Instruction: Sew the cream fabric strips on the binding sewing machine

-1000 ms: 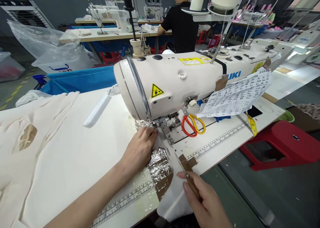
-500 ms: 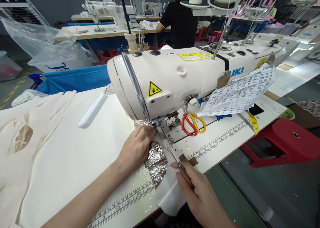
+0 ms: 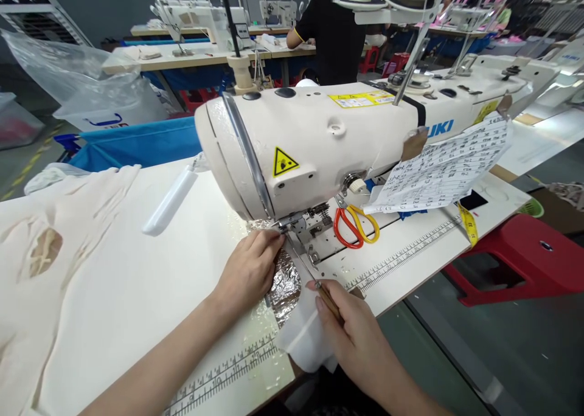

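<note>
My right hand (image 3: 349, 328) is closed around the wooden handle of an awl (image 3: 331, 301). Its thin metal shaft points up and left toward the needle area of a white sewing machine (image 3: 301, 142). White fabric (image 3: 308, 334) runs from below the needle area down over the table's front edge, beneath the awl. Close to the presser foot, my left hand (image 3: 250, 264) has its fingers bent and pressed together on the fabric's upper end; the fingertips are partly hidden. Shiny foil-like covering (image 3: 285, 288) lies on the table between the two hands.
Scissors (image 3: 349, 227) with red and yellow handles lie beside the machine bed. A handwritten sheet (image 3: 442, 166) hangs from the machine. Pale cloth (image 3: 31, 282) and a white plastic tool (image 3: 168, 203) are at left. A red stool (image 3: 524, 252) stands right; a person (image 3: 335, 36) sits behind.
My right hand and the awl have moved slightly up and left, and the lower end of the white fabric has shifted up with them. The left hand stays nearly in place.
</note>
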{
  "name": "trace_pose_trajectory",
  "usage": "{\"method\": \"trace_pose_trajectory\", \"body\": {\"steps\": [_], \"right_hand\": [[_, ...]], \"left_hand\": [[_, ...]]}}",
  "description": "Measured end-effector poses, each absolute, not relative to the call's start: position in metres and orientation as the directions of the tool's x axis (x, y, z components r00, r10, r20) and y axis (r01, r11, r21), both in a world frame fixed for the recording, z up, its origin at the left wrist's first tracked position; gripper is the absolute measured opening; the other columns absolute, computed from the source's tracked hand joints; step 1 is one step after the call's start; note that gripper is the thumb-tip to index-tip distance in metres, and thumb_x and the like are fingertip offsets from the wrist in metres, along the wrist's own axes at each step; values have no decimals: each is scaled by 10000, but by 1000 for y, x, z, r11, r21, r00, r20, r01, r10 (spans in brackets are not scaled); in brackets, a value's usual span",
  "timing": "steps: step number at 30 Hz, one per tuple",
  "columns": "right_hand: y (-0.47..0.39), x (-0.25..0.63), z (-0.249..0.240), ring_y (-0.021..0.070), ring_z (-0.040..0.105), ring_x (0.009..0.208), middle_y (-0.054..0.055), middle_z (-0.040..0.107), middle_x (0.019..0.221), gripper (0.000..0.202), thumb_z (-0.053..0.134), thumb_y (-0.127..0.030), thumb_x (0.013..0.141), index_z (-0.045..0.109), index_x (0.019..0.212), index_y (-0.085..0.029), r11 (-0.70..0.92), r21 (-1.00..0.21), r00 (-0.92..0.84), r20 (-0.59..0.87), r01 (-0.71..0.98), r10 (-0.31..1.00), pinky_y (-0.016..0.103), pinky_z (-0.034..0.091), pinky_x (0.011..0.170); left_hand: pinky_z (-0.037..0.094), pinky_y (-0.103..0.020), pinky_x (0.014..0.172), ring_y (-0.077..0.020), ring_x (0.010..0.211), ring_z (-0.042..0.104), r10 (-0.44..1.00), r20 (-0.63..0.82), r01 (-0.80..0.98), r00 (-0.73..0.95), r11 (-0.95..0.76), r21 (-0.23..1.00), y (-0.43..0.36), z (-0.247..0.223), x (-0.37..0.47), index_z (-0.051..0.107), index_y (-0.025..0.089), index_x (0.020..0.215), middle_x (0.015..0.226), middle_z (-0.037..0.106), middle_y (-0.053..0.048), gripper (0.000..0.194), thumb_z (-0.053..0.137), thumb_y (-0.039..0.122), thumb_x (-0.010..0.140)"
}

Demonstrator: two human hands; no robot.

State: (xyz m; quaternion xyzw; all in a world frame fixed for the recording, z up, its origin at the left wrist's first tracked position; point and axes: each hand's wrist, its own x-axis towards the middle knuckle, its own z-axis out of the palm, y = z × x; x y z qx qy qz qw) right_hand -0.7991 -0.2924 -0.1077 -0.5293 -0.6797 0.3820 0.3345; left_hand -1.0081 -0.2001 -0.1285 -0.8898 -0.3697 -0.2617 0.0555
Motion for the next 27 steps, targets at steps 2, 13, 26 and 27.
{"method": "trace_pose_trajectory", "body": {"steps": [2, 13, 26, 27], "right_hand": [[-288, -801, -108, 227, 663, 846, 63, 705, 942, 263, 363, -264, 1012, 587, 1122, -180, 158, -869, -219, 59, 469, 974, 344, 523, 772], [-280, -807, -112, 235, 690, 873, 75, 713, 935, 244, 379, -253, 1008, 586, 1109, -174, 160, -867, -205, 69, 472, 976, 341, 537, 778], [-277, -814, -115, 243, 693, 930, 118, 705, 1052, 284, 377, -160, 998, 561, 1211, -130, 406, -755, -300, 284, 515, 911, 349, 546, 771], [-277, -815, -113, 235, 689, 930, 118, 701, 1059, 291, 377, -151, 996, 552, 1227, -131, 453, -736, -315, 333, 502, 889, 341, 548, 771]], "left_hand": [[575, -437, 798, -282, 1026, 570, 639, 506, 701, 580, -707, 89, -202, -127, -1008, 534, 102, 1236, 1128, 594, -162, 339, 383, 38, 940], [580, -390, 820, -247, 982, 596, 555, 518, 619, 651, -783, 60, -203, -123, -1008, 568, 92, 1153, 1070, 631, -137, 285, 403, 37, 927], [587, -447, 878, -283, 1049, 575, 641, 463, 695, 612, -716, 74, -202, -130, -1010, 546, 82, 1242, 1139, 586, -167, 334, 420, 84, 932], [588, -428, 871, -274, 1042, 578, 640, 477, 686, 603, -721, 99, -202, -130, -1011, 543, 83, 1245, 1127, 586, -162, 336, 420, 78, 932]]}}
